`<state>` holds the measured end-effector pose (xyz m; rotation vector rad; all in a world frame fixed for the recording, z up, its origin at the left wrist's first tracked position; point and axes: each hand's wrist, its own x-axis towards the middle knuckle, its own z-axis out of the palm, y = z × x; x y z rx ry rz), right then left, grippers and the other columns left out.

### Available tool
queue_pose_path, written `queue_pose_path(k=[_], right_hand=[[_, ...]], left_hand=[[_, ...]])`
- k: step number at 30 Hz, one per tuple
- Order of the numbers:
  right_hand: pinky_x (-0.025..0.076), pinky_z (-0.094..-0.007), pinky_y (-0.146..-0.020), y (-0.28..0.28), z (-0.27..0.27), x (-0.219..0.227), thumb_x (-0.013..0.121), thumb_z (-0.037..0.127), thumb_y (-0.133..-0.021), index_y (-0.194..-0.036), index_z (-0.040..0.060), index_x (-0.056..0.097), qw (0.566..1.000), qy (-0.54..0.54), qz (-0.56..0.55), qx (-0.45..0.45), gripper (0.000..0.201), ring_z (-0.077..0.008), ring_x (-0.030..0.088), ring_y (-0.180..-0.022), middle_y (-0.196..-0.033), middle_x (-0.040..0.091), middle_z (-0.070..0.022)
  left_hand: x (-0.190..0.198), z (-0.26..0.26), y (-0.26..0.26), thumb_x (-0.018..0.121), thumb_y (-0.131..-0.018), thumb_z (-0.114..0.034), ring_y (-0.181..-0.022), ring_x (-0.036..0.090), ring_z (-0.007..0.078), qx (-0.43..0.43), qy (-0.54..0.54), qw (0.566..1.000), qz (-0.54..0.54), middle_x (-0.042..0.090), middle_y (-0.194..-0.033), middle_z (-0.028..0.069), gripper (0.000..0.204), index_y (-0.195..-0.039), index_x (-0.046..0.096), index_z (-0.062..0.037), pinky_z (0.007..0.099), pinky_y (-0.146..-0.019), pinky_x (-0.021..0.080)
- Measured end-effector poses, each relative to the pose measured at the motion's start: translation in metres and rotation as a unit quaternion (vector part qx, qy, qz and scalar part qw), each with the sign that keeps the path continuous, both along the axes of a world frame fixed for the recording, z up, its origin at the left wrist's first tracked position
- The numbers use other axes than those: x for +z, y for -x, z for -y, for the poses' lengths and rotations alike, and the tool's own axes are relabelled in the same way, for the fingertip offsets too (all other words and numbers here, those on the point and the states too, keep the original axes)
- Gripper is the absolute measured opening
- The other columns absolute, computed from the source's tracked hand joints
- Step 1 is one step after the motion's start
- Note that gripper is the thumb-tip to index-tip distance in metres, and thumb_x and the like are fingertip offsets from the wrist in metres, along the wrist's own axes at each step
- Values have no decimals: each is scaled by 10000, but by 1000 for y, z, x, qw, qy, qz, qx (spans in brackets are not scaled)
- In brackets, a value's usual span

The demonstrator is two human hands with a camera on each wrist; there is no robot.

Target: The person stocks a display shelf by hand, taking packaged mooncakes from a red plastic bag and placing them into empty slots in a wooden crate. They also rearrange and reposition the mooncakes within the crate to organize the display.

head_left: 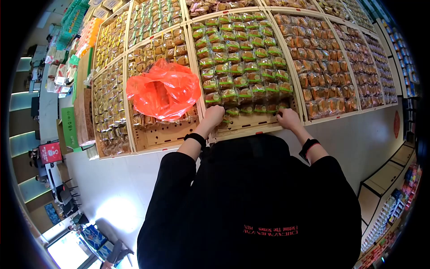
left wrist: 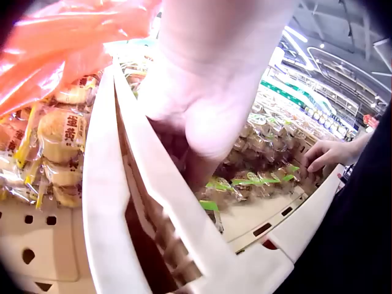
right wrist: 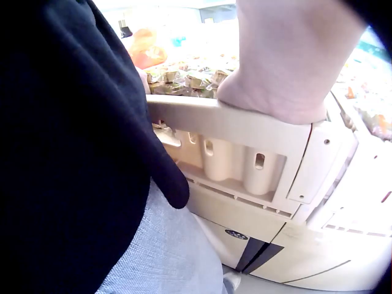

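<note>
In the head view, a beige crate (head_left: 237, 131) holds rows of wrapped cakes with green labels (head_left: 239, 80). The left hand (head_left: 214, 116) is at its front left corner, beside the nearest row; in the left wrist view this hand (left wrist: 196, 116) reaches down inside the crate wall (left wrist: 165, 165), fingertips hidden. The right hand (head_left: 289, 118) is at the front right, its fingers bent by the end of the same row. In the right wrist view the right hand's heel (right wrist: 275, 98) lies over the crate's rim (right wrist: 226, 116), its fingers hidden. Whether either hand grips a cake cannot be seen.
A red plastic bag (head_left: 165, 92) sits on the neighbouring crate of yellow-labelled cakes to the left. More crates with orange-wrapped cakes (head_left: 324, 71) stand to the right. Crate dividers (head_left: 286, 62) run between them. Shelves of goods (head_left: 389, 215) stand at the far right.
</note>
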<state>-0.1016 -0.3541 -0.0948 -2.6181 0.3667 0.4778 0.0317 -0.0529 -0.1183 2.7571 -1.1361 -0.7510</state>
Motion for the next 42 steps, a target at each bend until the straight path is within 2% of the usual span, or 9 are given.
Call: queue_pose_path(k=[11,15,17,25,30,34,36,39,42], right_hand=[[469,-442,-719,0,1,0,518,254,-734,-832,50,635,1000,0,-4,-12,255,-348,588,-778,-764,619,-189],[469,-446,-723,0,1,2,513,262,-747,-827,35,626,1000,1,-6,-1,266,-357,588,-791,-790,619,-194],[469,-446,-722,-1,1,2,512,260,-745,-827,37,627,1000,-2,-6,-5,264,-357,588,-791,-791,619,-193],[466,-447,-724,0,0,5,505,254,-735,-822,44,627,1000,-5,-3,-22,258,-353,589,-789,-791,619,-189],[469,-456,-716,2,-1,4,502,252,-728,-804,47,624,1000,5,11,-19,251,-357,590,-780,-784,618,-193],[471,-447,-715,1,1,1,513,258,-735,-844,39,629,1000,5,4,-16,271,-359,588,-771,-764,614,-199],[468,-451,-720,1,1,1,514,259,-735,-863,43,628,1000,3,5,-15,276,-362,586,-778,-777,614,-203],[467,-450,-722,0,1,4,517,262,-734,-883,44,627,1000,14,-15,-13,286,-364,586,-782,-782,616,-201],[468,-450,-721,1,1,5,518,265,-735,-890,43,624,1000,-3,1,-14,291,-365,586,-778,-784,618,-197]], left_hand=[[7,-3,19,554,-697,-111,-779,599,308,-11,85,994,70,585,-832,137,122,-775,604,-31,413,-649,496],[7,-5,33,618,-665,-195,-790,597,293,-29,48,997,47,581,-855,143,240,-819,576,-16,401,-663,497],[10,3,37,641,-654,-213,-822,594,292,-48,-103,992,-54,583,-887,149,304,-875,572,-18,388,-686,500],[3,0,40,663,-664,-246,-893,572,298,-87,-19,996,-2,571,-954,145,421,-988,533,-10,386,-735,492],[50,9,37,689,-635,-261,-883,558,344,-15,-12,993,-120,547,-943,190,504,-1008,453,-19,414,-743,476],[43,-6,29,675,-643,-244,-863,560,370,31,62,994,-88,539,-954,208,501,-1007,415,-16,431,-730,471],[30,-13,23,639,-669,-215,-844,563,395,188,177,963,-75,536,-940,223,490,-1035,386,-10,453,-713,470],[19,-6,27,570,-697,-156,-828,559,401,224,142,964,-22,543,-871,227,386,-1002,391,-3,426,-698,470],[25,3,35,563,-704,-127,-736,588,381,152,43,987,26,550,-851,198,333,-972,404,-8,440,-622,485]])
